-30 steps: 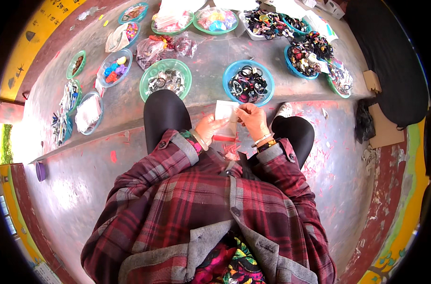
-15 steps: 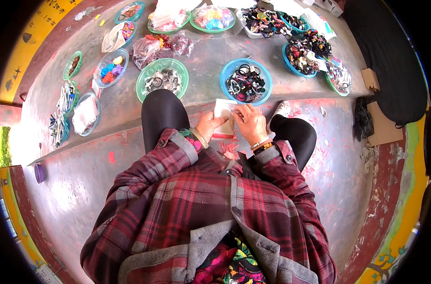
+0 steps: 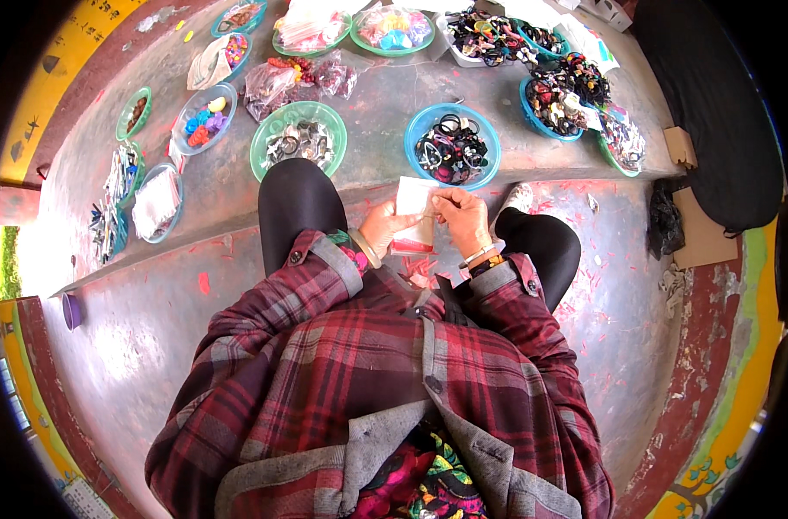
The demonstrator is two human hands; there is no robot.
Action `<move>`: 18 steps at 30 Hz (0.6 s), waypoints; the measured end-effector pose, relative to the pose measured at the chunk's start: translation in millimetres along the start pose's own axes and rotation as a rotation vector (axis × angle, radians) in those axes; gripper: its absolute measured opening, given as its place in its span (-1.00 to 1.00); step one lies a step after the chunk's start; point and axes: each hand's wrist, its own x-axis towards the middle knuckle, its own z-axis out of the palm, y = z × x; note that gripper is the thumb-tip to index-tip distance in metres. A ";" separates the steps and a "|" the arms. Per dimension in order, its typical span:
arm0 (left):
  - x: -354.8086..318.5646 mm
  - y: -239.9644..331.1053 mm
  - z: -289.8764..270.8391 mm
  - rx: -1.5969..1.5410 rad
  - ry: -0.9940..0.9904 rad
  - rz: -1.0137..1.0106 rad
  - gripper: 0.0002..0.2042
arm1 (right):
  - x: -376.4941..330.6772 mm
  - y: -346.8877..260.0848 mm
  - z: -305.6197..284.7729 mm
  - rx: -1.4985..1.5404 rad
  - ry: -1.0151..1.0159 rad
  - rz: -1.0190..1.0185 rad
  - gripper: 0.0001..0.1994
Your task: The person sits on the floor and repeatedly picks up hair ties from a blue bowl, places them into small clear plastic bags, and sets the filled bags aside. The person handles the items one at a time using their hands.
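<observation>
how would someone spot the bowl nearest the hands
On the grey concrete ledge past the knees stand two round bowls side by side. It is the blue bowl of dark rings, just beyond the right hand; its neighbour, the green bowl, holds silvery pieces.

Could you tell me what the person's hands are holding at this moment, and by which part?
Both hands hold a small white card. The left hand grips its lower left side; the right hand pinches its right edge near the top. Whether anything is attached cannot be told.
</observation>
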 end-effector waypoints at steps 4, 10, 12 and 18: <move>3.0 -3.4 -5.4 -0.038 0.035 -0.026 -0.81 | 1.4 3.7 1.3 -0.169 0.004 -0.084 -0.88; 2.9 -0.5 -8.8 0.003 0.008 -0.031 -0.76 | 0.2 4.5 -0.1 -0.610 0.020 -0.340 -0.87; 0.7 1.0 -8.0 -0.008 -0.016 -0.055 -0.74 | 1.2 5.4 -0.3 -0.350 -0.008 -0.137 -0.88; 0.3 2.0 -9.1 -0.035 -0.077 -0.099 -0.70 | 0.6 -2.9 0.0 -0.134 -0.035 -0.021 -0.90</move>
